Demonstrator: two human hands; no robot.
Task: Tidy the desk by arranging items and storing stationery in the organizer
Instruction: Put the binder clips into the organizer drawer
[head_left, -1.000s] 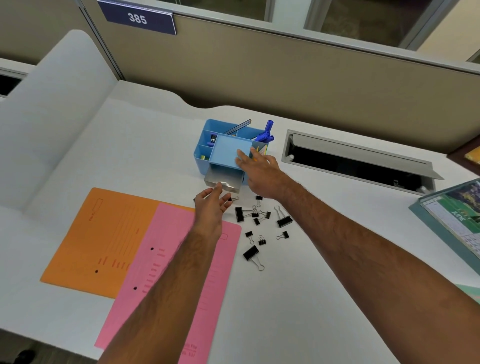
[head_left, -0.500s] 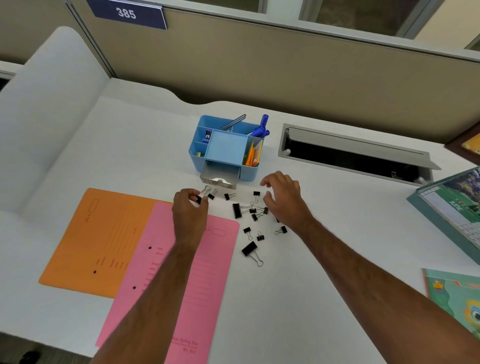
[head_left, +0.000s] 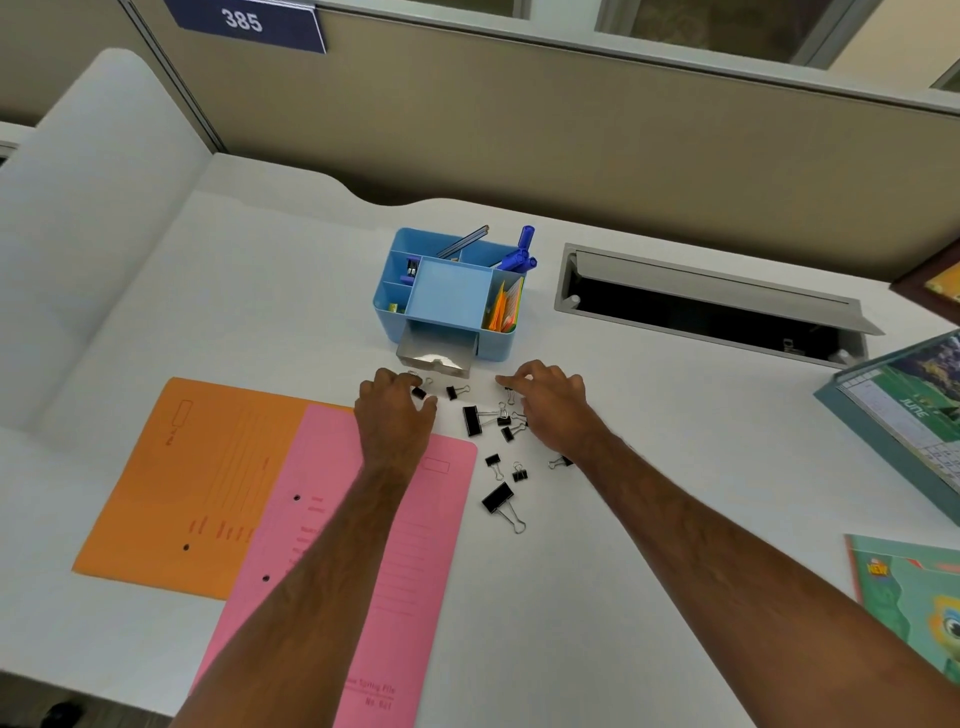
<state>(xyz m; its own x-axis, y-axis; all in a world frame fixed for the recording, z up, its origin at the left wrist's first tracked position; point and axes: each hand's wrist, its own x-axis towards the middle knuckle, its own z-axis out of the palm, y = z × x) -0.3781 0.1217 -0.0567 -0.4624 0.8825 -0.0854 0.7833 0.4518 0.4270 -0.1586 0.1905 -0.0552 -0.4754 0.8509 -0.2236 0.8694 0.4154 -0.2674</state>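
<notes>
On the white desk (head_left: 270, 270), seen from the head camera: a blue organizer (head_left: 447, 296) at centre far, its small clear drawer (head_left: 436, 356) pulled out toward the near side, pens (head_left: 521, 254) and orange notes (head_left: 501, 312) standing in the right compartments. Just near of the drawer, scattered black binder clips (head_left: 472, 420) (large and small), the biggest stray one (head_left: 501, 501) lying nearest. Left hand (head_left: 395, 415) lowered over the leftmost clips, fingers curled, tips closing on a small clip (head_left: 418, 393); grip only partly visible. Right hand (head_left: 550, 402) hovering over the right part of the cluster, fingers bent and slightly spread; whether pinching anything cannot be told. Overlapping at near left, an orange folder (head_left: 208, 478) under a pink folder (head_left: 374, 545). At right, a calendar (head_left: 914, 415) and a green booklet (head_left: 914, 597).
</notes>
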